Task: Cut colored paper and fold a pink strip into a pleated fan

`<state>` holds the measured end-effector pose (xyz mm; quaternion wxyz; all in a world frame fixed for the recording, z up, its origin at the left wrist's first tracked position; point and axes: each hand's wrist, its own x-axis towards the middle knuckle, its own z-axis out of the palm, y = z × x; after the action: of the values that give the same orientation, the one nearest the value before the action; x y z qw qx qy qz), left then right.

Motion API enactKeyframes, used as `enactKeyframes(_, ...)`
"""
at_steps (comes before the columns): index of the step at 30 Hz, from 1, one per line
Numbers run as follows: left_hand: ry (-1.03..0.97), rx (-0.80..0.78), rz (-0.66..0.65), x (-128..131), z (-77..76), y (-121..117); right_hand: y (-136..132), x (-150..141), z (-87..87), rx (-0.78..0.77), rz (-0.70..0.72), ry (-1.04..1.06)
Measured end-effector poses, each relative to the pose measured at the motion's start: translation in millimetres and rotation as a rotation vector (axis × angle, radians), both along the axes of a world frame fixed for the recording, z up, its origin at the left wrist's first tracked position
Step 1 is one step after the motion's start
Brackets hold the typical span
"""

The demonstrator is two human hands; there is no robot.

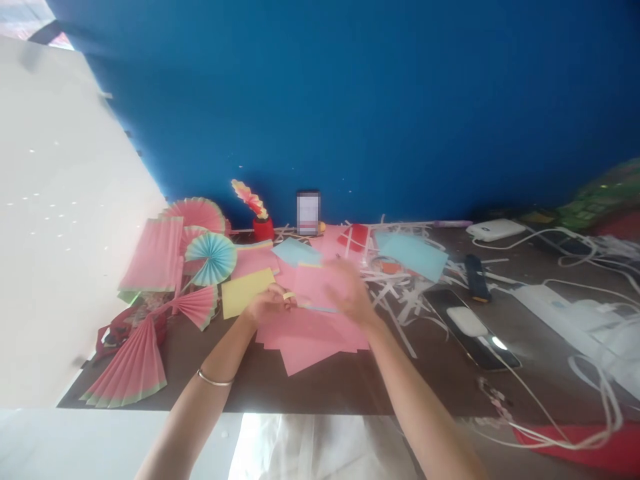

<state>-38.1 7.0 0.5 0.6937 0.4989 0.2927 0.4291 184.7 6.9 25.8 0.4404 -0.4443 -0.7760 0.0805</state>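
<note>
My left hand rests at the right edge of a yellow paper sheet, its fingers curled together. A small pale yellow bit shows at its fingertips, too small to name. Over the right side of a squarish pink paper is my right hand, smeared by motion, so its grip is unclear. This paper has thin yellow and blue edges showing. Beneath both hands spread larger pink sheets, overlapping at angles. A light blue sheet lies just behind.
Pleated pink fans and a blue paper rosette crowd the left. White paper strips litter the right of the sheets, near a phone and a white power strip with cables. A red pot stands by the blue wall.
</note>
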Motion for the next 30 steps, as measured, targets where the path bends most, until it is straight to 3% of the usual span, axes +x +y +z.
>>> enactKeyframes(1, 0.027, 0.009, -0.004, 0.0, -0.4, 0.5, -7.7, -13.7, 1.3, -0.018, 0.146, 0.006)
enactKeyframes(3, 0.067, 0.016, -0.009, -0.6, -1.9, 1.5, -19.8, -32.8, 3.4, -0.091, 0.265, 0.061)
enactKeyframes(7, 0.084, 0.006, -0.034, -1.5, -5.8, 2.7, -27.1, -41.3, 8.6, -0.259, 0.257, 0.229)
enactKeyframes(12, -0.009, 0.0, -0.044, -1.3, -5.2, 2.7, -26.8, -36.0, 17.4, -0.47, 0.342, 0.277)
enactKeyframes(20, -0.012, -0.032, -0.077, -0.9, -7.7, 2.9, -27.7, -37.2, 18.2, -0.475, 0.358, 0.294)
enactKeyframes(24, -0.054, -0.087, -0.025, -1.6, -5.3, 2.4, -28.9, -37.2, 19.1, -0.539, 0.382, 0.335)
enactKeyframes(30, 0.134, 0.023, 0.021, -3.9, 5.0, 3.6, -16.2, -25.1, 15.7, -0.695, 0.414, 0.571)
